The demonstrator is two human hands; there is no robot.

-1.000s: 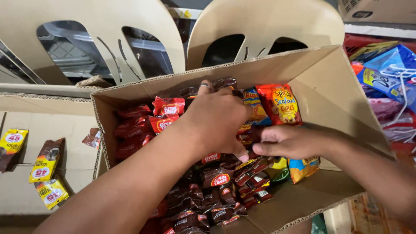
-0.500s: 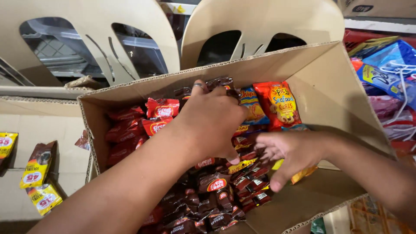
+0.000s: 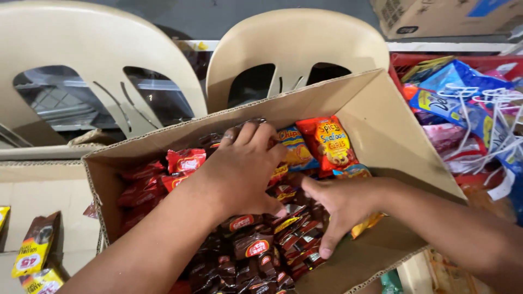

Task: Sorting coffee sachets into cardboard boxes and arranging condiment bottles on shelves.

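An open cardboard box [image 3: 381, 125] holds several small snack packets. Dark brown packets [image 3: 256, 247] fill the near side, red packets [image 3: 185, 160] lie at the left, and orange and red snack bags [image 3: 329, 141] stand at the far right. My left hand [image 3: 242, 171] reaches in from the lower left, its fingers curled down over dark packets by the far wall. My right hand [image 3: 335, 209] comes in from the right and lies flat on the brown packets, fingers spread, with a yellow packet [image 3: 368, 223] under its wrist.
Two beige plastic chairs [image 3: 297, 51] stand behind the box. A red crate [image 3: 430, 60] of blue and pink snack bags sits at the right. Yellow and brown sachets [image 3: 35, 250] lie on a flattened carton at the left. Another cardboard box [image 3: 441, 16] is at the top right.
My right hand has slid from beside the orange bags toward the near side and spread flat on the brown packets. My left hand has stayed curled at the far wall.
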